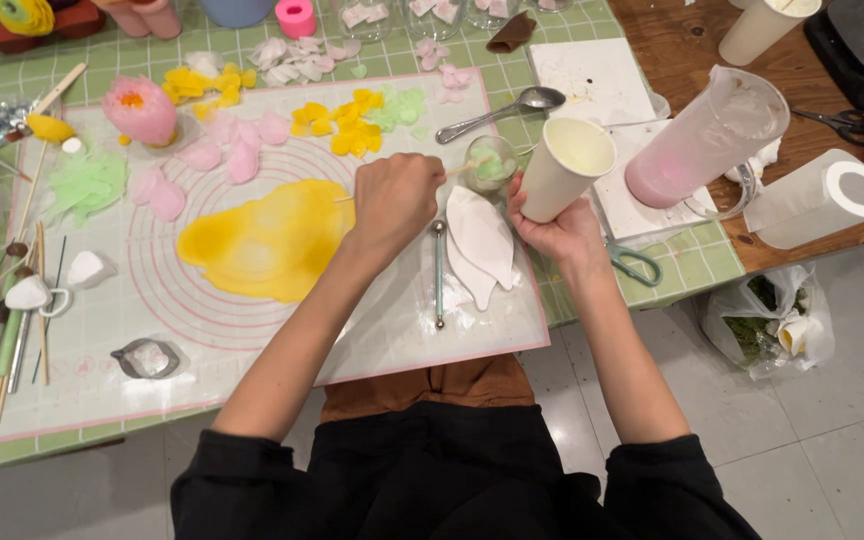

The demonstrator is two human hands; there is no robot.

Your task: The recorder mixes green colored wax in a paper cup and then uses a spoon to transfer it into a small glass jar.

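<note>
Gripping a thin wooden stick point(452, 173), the left hand point(392, 200) dips it into a small glass jar point(491, 163). Right hand point(552, 228) holds a tilted paper cup point(569, 166) just beside the jar

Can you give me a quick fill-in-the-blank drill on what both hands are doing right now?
The right hand holds a white paper ____.
The left hand holds a thin stick whose tip is in a small glass jar of ____ paste.
The big flat sheet on the mat is ____.

Missing words: cup; green; yellow
</note>
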